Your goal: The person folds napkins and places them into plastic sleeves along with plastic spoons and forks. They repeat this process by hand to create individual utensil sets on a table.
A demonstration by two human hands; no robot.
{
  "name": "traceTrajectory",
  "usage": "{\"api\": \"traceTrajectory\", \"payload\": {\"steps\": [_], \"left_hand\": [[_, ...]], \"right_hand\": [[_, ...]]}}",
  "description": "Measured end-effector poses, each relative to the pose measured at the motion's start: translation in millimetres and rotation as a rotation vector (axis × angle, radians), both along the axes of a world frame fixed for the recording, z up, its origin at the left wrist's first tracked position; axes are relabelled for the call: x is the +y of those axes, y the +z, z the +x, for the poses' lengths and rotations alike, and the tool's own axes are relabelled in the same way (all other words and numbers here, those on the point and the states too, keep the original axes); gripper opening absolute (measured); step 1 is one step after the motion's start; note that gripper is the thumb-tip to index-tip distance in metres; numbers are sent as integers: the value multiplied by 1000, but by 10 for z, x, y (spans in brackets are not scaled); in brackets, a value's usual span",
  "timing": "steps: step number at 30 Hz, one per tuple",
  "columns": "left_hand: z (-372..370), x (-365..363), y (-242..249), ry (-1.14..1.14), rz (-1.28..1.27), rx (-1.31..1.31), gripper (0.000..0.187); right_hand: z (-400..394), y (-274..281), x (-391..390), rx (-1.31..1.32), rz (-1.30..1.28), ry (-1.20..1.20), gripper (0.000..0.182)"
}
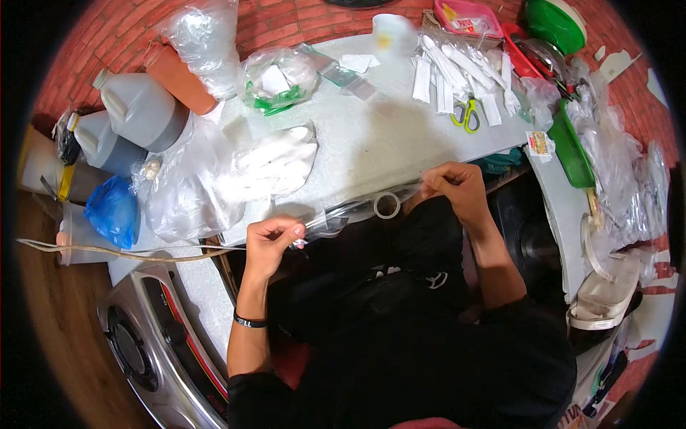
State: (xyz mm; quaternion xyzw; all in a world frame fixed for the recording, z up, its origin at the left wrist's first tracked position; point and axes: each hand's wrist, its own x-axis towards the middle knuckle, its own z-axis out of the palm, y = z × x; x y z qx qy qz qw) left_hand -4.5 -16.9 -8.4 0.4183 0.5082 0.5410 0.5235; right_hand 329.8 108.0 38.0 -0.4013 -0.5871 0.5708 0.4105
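Note:
My left hand [274, 243] is closed in a pinch on the left end of a strip of clear plastic [348, 210], in front of the table's near edge. Small white and dark bits show just under its fingertips. On the right, my right hand [457, 187] pinches the other end, thumb against fingers. The plastic stretches between both hands, low over my lap. A pale ring [386, 206], like a small tape roll core, overlaps the plastic nearer my right hand. Beyond my left hand lies a stack of white items in clear plastic [280, 161].
Wrapped white plastic cutlery [457, 68] and green-handled scissors [466, 116] lie at the table's back right. Jugs [141, 107], plastic bags [189, 186] and a blue bag [112, 211] crowd the left. A gas stove [161, 343] stands lower left; a green tray [572, 146] is right.

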Motion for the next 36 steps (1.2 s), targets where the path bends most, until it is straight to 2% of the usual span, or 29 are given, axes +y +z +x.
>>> {"api": "traceTrajectory", "payload": {"steps": [2, 3, 5, 6, 10, 12, 13, 14, 15, 17, 23, 26, 29, 34, 36], "left_hand": [[-11, -9, -3, -54, -7, -18, 8], [-15, -11, -10, -104, 3, -5, 14], [-31, -20, -31, -201, 24, 22, 28], [-81, -15, 60, -354, -64, -23, 50], [175, 15, 158, -337, 97, 12, 64], [440, 26, 219, -339, 165, -32, 54], [496, 12, 188, -358, 113, -68, 44], [525, -5, 140, -376, 63, -105, 34], [539, -17, 115, -310, -10, -156, 15], [465, -74, 177, -220, -100, -147, 10], [418, -81, 180, -27, -174, -11, 30], [408, -100, 180, -50, -183, 45, 31], [419, -132, 241, -131, -147, 44, 27], [373, -104, 149, -116, -44, 238, 17], [352, -117, 83, -74, -37, 223, 20]], "right_hand": [[29, -10, 33, -25, 2, 4, 19], [28, 6, 43, -46, 1, 5, 19], [-1, 101, 69, -127, 35, 64, 19], [-46, 240, 72, -185, 71, 122, 20], [-394, 592, 14, -390, 297, 382, 20], [-637, 666, -27, -426, 418, 544, 19], [-733, 674, -29, -442, 484, 629, 19], [-803, 664, -10, -462, 506, 630, 17], [-862, 656, 16, -483, 528, 627, 14], [-930, 640, 70, -468, 547, 630, 13], [-1003, 579, 96, -427, 482, 519, 13], [-950, 536, 179, -440, 528, 433, 12], [-879, 617, 245, -405, 386, 244, 13], [-787, 623, 276, -460, 452, 271, 14], [-762, 618, 288, -440, 454, 243, 15]]}}
